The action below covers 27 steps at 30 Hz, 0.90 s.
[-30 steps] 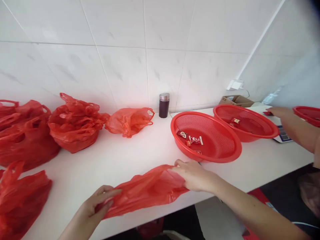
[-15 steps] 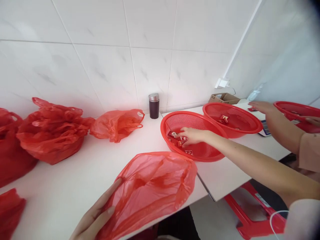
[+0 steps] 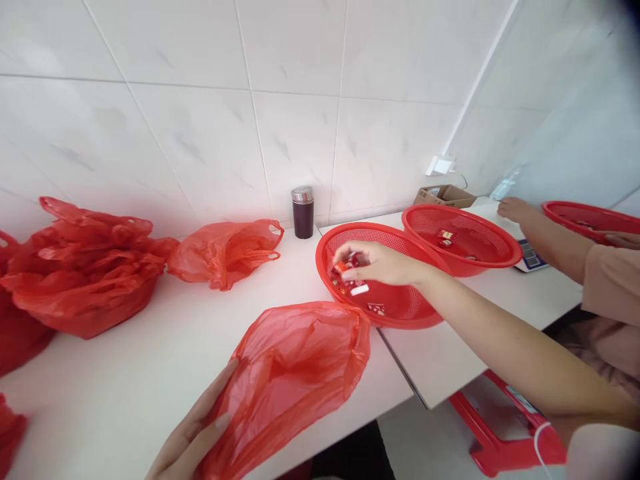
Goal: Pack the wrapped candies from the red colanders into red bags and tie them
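Honestly, the weak link here looks like the bag. A thin, translucent red plastic bag [image 3: 290, 380] is laid out at bottom centre of the frame on the white worktop [image 3: 200, 340], its mouth gaping but propped by almost nothing. Only its left side is held: the film is pinched in the left hand [image 3: 193, 427], with the grip nearly closed, thumb towards the camera. The far side isn't held by anything, so the mouth could easily be folded shut, or the whole thing dragged along if it's bumped by a forearm. The worktop's front edge is close too, so a slide off the front can't be ruled out.

In the middle of the frame, an orange-red wrapped piece [image 3: 341, 268] is held in the right hand [image 3: 380, 261], fingers curled over the round red perforated plastic basket [image 3: 394, 301]. Below them a red packet with a white end [image 3: 359, 290] is seen; whether it's gripped or just dangling can't be told, as things are blurred there. If it's only loosely caught, it could be dropped. A small red-and-white packet [image 3: 376, 309] is left lying near the basket's front wall and might be overlooked. The bag's right corner seems to overlap the basket's rim; contact can't be confirmed, but a snag or tear there is conceivable.
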Each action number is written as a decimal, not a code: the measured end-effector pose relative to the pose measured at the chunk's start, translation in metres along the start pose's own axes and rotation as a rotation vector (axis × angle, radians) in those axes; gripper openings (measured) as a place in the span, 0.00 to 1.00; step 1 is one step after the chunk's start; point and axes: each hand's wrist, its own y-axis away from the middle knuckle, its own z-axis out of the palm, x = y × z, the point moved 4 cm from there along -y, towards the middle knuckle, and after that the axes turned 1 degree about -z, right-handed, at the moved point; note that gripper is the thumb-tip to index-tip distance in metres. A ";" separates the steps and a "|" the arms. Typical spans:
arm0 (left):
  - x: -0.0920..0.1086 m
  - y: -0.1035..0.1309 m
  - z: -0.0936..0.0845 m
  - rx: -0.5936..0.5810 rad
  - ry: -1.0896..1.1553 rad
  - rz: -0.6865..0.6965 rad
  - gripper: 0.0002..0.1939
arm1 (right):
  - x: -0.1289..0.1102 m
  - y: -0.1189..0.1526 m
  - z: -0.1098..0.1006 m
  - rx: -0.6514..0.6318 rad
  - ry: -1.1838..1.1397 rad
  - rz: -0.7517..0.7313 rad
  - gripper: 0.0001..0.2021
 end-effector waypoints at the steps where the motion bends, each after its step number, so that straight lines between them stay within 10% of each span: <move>1: -0.002 -0.003 0.002 -0.011 0.006 -0.003 0.24 | -0.018 0.002 0.017 -0.051 -0.059 -0.057 0.15; 6: -0.002 -0.006 0.015 -0.056 0.033 0.000 0.28 | -0.049 0.006 0.108 -0.306 0.227 -0.220 0.18; 9: 0.001 -0.004 0.014 -0.018 0.005 0.053 0.27 | -0.034 0.002 0.125 -0.321 0.346 -0.194 0.22; 19: -0.008 -0.006 -0.007 0.152 -0.311 0.259 0.29 | -0.027 0.012 0.117 -0.247 0.288 -0.141 0.22; 27: -0.004 0.000 -0.002 0.167 -0.379 0.288 0.28 | 0.019 -0.019 0.026 0.090 0.474 0.072 0.18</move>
